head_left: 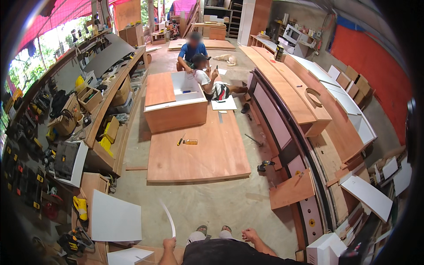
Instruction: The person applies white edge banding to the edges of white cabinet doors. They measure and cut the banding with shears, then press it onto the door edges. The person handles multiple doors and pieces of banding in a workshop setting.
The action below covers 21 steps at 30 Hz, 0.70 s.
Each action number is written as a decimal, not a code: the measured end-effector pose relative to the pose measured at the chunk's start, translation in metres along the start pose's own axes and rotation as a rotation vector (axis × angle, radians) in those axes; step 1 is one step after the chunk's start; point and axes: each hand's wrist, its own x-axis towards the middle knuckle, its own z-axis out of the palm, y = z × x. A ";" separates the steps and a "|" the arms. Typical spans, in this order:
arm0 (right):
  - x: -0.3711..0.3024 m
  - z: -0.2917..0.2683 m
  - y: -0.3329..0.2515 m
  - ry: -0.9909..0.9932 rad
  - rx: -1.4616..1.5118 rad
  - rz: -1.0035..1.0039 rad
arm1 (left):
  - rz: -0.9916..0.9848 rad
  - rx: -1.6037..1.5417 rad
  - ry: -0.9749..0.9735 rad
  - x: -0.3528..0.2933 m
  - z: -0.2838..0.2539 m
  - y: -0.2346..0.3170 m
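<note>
My left hand [169, 243] is closed around the lower end of a long, thin white strip [168, 216], which rises from the fist and bends to the left over the concrete floor. Loosely curled, my right hand [251, 235] hangs out to the right of my body, and nothing shows in it. A white panel [116, 217] leans close to the left hand. Below it lies another white board [129, 256]. Ahead, a large plywood sheet [198, 161] on the floor carries a small bottle [190, 142] and a yellow-and-black tool [180, 140].
A plywood cabinet [176, 117] stands on the sheet, two people [191, 55] beside it. A cluttered workbench [104, 104] runs along the left. Long wooden panels [287, 84] line the right, with a cordless drill [265, 166] on the floor nearby. A dog [225, 58] lies farther back.
</note>
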 end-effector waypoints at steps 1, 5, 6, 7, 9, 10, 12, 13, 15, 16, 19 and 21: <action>0.000 -0.001 0.002 -0.015 0.001 0.014 | 0.026 -0.069 -0.064 0.001 0.000 0.000; 0.006 -0.007 -0.002 -0.039 0.019 0.060 | 0.002 -0.179 -0.210 -0.006 0.004 0.023; 0.008 -0.008 -0.002 -0.021 0.023 0.087 | -0.032 -0.168 -0.212 -0.008 0.006 0.028; 0.011 -0.012 -0.005 -0.084 0.051 0.070 | 0.036 -0.155 -0.188 -0.011 0.008 0.032; 0.017 -0.029 -0.021 -0.153 0.071 0.069 | 0.078 -0.131 -0.145 -0.021 0.016 0.036; 0.023 -0.041 -0.037 -0.149 0.145 0.001 | 0.081 -0.153 -0.161 -0.023 0.022 0.041; 0.028 -0.068 -0.070 -0.123 0.281 -0.123 | 0.035 -0.177 -0.188 -0.028 0.021 0.041; 0.030 -0.082 -0.092 -0.093 0.344 -0.179 | 0.076 -0.173 -0.203 -0.028 0.022 0.044; 0.021 -0.108 -0.134 -0.052 0.457 -0.275 | 0.018 -0.168 -0.243 -0.032 0.022 0.042; 0.013 -0.123 -0.155 -0.037 0.505 -0.321 | 0.057 -0.158 -0.234 -0.033 0.021 0.041; -0.018 -0.177 -0.226 -0.021 0.616 -0.530 | 0.046 -0.180 -0.226 -0.037 0.023 0.035; -0.038 -0.192 -0.250 -0.036 0.645 -0.610 | 0.000 -0.208 -0.229 -0.039 0.018 0.027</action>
